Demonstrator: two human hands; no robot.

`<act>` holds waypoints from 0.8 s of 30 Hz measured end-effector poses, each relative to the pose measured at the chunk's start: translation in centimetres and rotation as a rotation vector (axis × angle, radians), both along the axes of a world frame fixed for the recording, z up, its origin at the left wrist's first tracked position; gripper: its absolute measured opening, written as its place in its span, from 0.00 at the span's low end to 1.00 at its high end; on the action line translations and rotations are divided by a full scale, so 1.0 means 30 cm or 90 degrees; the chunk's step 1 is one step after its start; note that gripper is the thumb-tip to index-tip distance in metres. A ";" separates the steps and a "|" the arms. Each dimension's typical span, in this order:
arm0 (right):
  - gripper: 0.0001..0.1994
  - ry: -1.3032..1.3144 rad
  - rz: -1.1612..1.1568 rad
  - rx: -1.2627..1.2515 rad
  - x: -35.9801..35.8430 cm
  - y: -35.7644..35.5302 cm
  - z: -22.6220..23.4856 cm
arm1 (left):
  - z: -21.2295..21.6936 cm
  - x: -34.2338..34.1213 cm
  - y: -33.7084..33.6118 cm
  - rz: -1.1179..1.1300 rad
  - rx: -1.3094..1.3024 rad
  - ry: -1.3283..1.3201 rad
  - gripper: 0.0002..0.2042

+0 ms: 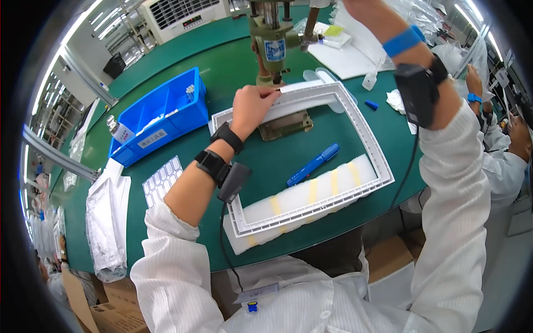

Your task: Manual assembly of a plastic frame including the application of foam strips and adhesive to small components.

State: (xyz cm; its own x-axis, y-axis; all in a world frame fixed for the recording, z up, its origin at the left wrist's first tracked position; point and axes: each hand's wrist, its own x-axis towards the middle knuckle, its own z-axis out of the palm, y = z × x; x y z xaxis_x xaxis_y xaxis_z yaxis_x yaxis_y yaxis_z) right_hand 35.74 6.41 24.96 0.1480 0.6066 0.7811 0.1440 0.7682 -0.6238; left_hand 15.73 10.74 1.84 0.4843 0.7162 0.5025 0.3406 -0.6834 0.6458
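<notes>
A white rectangular plastic frame (367, 133) lies under a green bench press (272, 41), its near side resting on a white foam strip (294, 201) with yellow bands. At the far side of the frame, my left hand (254, 108) is closed, thumb and fingers pinching the rim close to the press head. The press's metal base (286, 126) shows through the opening. My right hand (363, 6) is raised beside the upper part of the press; the picture's top edge cuts off its fingers, so its grip is hidden. A blue marker pen (313, 165) lies inside the frame's outline.
To the left stands a blue divided bin (161, 123) with a bottle (119, 130). A label sheet (162, 180) and plastic-wrapped papers (105, 227) lie nearby. A small dropper bottle (370, 79) and blue cap (372, 104) are at right. Another person (502, 150) works beyond.
</notes>
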 end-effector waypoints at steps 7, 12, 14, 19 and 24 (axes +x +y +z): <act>0.11 -0.071 -0.247 -0.100 0.007 0.019 -0.033 | 0.026 -0.013 0.004 -0.021 -0.084 -0.014 0.13; 0.12 -0.182 -0.247 -0.243 -0.007 -0.457 -0.217 | 0.090 -0.097 0.053 -0.068 -0.138 0.017 0.13; 0.15 -0.173 -0.291 -0.384 0.010 -0.702 -0.319 | 0.141 -0.160 0.035 -0.104 -0.166 0.028 0.13; 0.21 0.075 -0.304 -0.745 -0.012 -1.058 -0.545 | 0.114 -0.397 0.057 -0.070 -0.231 0.005 0.12; 0.25 0.257 -0.178 -0.797 -0.109 -1.074 -0.614 | 0.120 -0.385 -0.002 -0.057 -0.358 0.009 0.10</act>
